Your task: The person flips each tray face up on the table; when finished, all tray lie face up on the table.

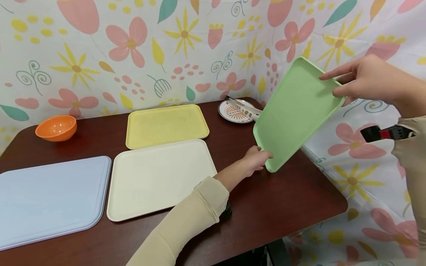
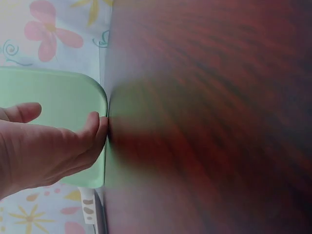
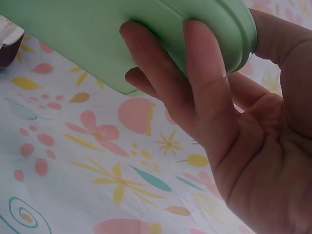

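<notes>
A light green tray (image 1: pixel 296 114) stands tilted at the table's right side, its lower end right at the tabletop. My right hand (image 1: pixel 372 81) pinches its upper right edge, and the right wrist view shows the fingers (image 3: pixel 204 63) on one face with the thumb on the other side of the rim. Down at the lower left corner, my left hand (image 1: pixel 256 160) holds the tray's edge. In the left wrist view the fingertips (image 2: pixel 101 124) of that hand meet the edge close over the wood, while its thumb lies apart in front of the tray.
Left of the green tray lie a cream tray (image 1: pixel 159 177), a yellow tray (image 1: pixel 166 125) and a light blue tray (image 1: pixel 53 199). An orange bowl (image 1: pixel 56 128) stands at the back left. Behind the green tray, a patterned plate (image 1: pixel 233 112) bears cutlery, partly hidden. Flowered cloth (image 1: pixel 186 55) surrounds the brown table (image 1: pixel 266 218).
</notes>
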### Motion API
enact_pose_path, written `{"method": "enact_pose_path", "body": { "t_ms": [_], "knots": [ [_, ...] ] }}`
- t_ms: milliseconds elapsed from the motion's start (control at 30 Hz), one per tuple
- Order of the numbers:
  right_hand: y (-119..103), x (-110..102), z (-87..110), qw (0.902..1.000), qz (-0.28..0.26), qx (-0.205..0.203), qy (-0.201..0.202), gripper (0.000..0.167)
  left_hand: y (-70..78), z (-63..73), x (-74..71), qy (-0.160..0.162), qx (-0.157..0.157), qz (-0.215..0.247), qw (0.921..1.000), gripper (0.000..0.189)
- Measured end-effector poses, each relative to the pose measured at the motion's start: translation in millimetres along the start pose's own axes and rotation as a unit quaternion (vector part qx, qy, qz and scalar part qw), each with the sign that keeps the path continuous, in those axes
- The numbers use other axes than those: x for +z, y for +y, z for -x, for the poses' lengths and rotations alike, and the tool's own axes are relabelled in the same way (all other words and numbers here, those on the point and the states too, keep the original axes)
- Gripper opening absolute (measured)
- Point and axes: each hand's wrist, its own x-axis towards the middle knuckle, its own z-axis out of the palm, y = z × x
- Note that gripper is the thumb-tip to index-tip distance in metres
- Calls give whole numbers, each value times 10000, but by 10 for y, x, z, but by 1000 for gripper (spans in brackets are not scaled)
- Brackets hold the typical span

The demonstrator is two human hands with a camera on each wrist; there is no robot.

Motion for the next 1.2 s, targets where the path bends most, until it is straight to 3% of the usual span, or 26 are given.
{"method": "enact_pose_path", "body": {
  "t_ms": [100, 233, 467, 700, 867, 967, 1133, 1200],
  "knots": [
    [32, 6, 10, 9999, -160, 54, -18, 45, -7, -15, -1, 40, -55, 214, 9997, 62],
    [85, 11, 24, 9973, -713, 124, -96, 50, -32, -28, -26, 41, -52, 171, 9998, 59],
    [277, 32, 31, 9783, -2013, 342, -346, 49, -64, -42, -78, 19, -29, 185, 9998, 57],
    [510, 19, 79, 9725, -2300, 366, -93, 48, -95, -90, -101, -27, 3, 149, 9999, 51],
    [692, 37, 108, 9520, -3053, 201, -9, 51, -122, -99, -169, -374, -7, 140, 9992, 44],
    [824, 55, 133, 9195, -3931, -42, -32, 52, -114, -82, -225, -504, 22, 174, 9986, 43],
    [1002, 104, 173, 8464, -5292, -561, -183, 57, -63, -26, -289, -384, 224, 185, 9988, 42],
    [1051, 115, 181, 8328, -5487, -706, -213, 60, -53, -2, -299, -335, 301, 199, 9988, 42]
  ]
}}
